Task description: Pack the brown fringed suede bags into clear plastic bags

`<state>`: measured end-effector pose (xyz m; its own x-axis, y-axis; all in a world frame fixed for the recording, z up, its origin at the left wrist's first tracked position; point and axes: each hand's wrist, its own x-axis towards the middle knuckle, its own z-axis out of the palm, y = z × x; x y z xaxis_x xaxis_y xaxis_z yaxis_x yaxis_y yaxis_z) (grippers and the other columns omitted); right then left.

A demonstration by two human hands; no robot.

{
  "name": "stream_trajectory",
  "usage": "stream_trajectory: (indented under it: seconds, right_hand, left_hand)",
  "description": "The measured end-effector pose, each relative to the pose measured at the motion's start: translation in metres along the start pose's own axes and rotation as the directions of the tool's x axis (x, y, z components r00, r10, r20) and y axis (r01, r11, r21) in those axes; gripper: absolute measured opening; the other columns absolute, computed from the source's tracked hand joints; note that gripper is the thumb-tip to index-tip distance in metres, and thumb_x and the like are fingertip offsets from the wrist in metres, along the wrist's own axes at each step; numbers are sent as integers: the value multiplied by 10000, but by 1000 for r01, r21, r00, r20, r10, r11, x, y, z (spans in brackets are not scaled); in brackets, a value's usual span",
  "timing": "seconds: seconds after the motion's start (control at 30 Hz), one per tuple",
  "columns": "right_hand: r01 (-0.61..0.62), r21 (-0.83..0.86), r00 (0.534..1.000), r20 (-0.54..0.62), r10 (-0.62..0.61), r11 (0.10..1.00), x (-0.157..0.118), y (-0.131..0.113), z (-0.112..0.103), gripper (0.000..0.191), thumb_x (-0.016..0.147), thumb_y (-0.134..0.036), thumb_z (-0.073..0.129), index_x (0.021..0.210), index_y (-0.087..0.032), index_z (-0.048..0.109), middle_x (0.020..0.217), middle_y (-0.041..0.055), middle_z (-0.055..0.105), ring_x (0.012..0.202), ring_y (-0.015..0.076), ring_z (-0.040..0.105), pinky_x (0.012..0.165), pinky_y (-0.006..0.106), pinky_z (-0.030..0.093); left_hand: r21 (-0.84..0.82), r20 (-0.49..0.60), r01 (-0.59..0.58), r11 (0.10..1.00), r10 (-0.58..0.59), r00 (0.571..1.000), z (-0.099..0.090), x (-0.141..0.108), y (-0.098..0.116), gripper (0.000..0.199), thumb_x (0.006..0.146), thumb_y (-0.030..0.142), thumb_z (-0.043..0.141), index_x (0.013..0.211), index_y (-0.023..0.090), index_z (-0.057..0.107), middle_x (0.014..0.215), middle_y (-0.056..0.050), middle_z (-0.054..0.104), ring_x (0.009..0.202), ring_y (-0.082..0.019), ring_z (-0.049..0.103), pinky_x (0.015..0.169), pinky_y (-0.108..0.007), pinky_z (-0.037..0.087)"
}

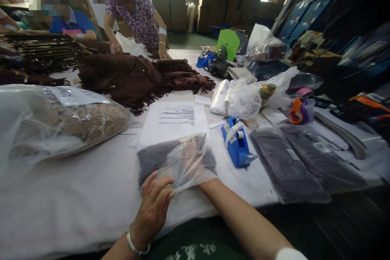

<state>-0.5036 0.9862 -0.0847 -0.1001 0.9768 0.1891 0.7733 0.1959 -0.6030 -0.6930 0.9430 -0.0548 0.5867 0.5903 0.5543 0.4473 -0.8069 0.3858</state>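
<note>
At the near edge of the white-sheeted surface [70,207], the person's left hand [154,207], a silver bangle at its wrist, has its fingers curled against the near edge of a clear plastic bag [185,174], seeming to grip the film. The bag lies on the surface with a folded dark grey garment [155,158] inside it. The right hand [190,162] shows only as a blur through the plastic, apparently inside the bag, so I cannot tell how far open it is. Just beyond the bag lies a printed white paper sheet [173,120]. Just beside it on the right stands a blue tape dispenser [237,142], with two flat bagged charcoal garments [289,162] farther right. On the left rests a large clear bag of tan fringed fabric [67,124]. Farther off, a brown suede fringed garment [122,77] lies spread out, and a co-worker in a purple patterned blouse [137,16] leans over the far side of the surface.
</note>
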Motion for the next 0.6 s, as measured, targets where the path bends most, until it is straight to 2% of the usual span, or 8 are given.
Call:
stream_trajectory:
  seconds: [0.07, 0.17, 0.23, 0.37, 0.47, 0.53, 0.6]
  right_hand:
    - [-8, -43, 1000, -6, 8, 999, -30, 9, 5, 613, 893, -344, 502, 1440, -199, 264, 1492, 157, 274, 1366, 418, 194, 1095, 642, 176]
    - [136, -131, 989, 68, -128, 982, -68, 19, 11, 601, 889, -365, 488, 1441, -287, 265, 1483, 51, 322, 1360, 384, 244, 1109, 615, 209]
    - [194, -205, 980, 86, -180, 959, -71, 24, 16, 546, 905, -315, 463, 1425, -293, 299, 1458, 40, 371, 1357, 366, 265, 1095, 631, 216]
    - [202, -272, 979, 84, -186, 941, -69, 30, 18, 557, 902, -296, 473, 1428, -233, 301, 1472, 80, 347, 1365, 367, 241, 1084, 618, 237]
    - [136, -301, 987, 120, -104, 944, -110, 40, 0, 592, 853, -351, 554, 1399, -226, 363, 1395, 107, 458, 1275, 357, 400, 1051, 566, 342]
    - [57, -355, 992, 126, -13, 933, -149, 47, -22, 555, 823, -352, 597, 1340, -209, 452, 1321, 125, 528, 1210, 357, 469, 1006, 537, 411]
    - [41, -362, 989, 145, 13, 931, -177, 50, -48, 480, 841, -315, 577, 1300, -206, 491, 1270, 129, 568, 1147, 329, 526, 939, 487, 479]
  left_hand:
    - [1, 58, -19, 1000, 19, 998, 4, -14, -2, 174, 870, 46, 457, 936, 191, 529, 1076, -71, 608, 1048, -164, 547, 1127, -503, 207]
    - [8, 149, -42, 999, 40, 988, 14, -30, -6, 176, 874, 52, 457, 964, 187, 524, 1088, -73, 623, 1060, -153, 556, 1150, -502, 148]
    - [24, 194, -53, 998, 48, 980, 21, -34, -9, 166, 881, 59, 454, 959, 186, 525, 1078, -67, 638, 1051, -143, 570, 1156, -496, 121]
    - [100, 242, -100, 990, 74, 967, 27, -34, -16, 124, 907, 125, 449, 918, 191, 553, 1102, -53, 656, 1062, -142, 587, 1168, -467, 83]
    - [192, 314, -169, 967, 103, 944, 17, -45, -27, 150, 898, 247, 518, 1017, 193, 591, 1207, -61, 625, 1137, -168, 558, 1168, -411, 148]
    - [259, 369, -220, 941, 115, 922, 5, -59, -35, 337, 881, 344, 551, 1182, 194, 555, 1274, -62, 587, 1178, -183, 531, 1138, -358, 253]
    - [311, 410, -250, 917, 108, 906, -7, -75, -42, 498, 864, 420, 558, 1307, 209, 472, 1310, -41, 562, 1192, -191, 519, 1093, -316, 333]
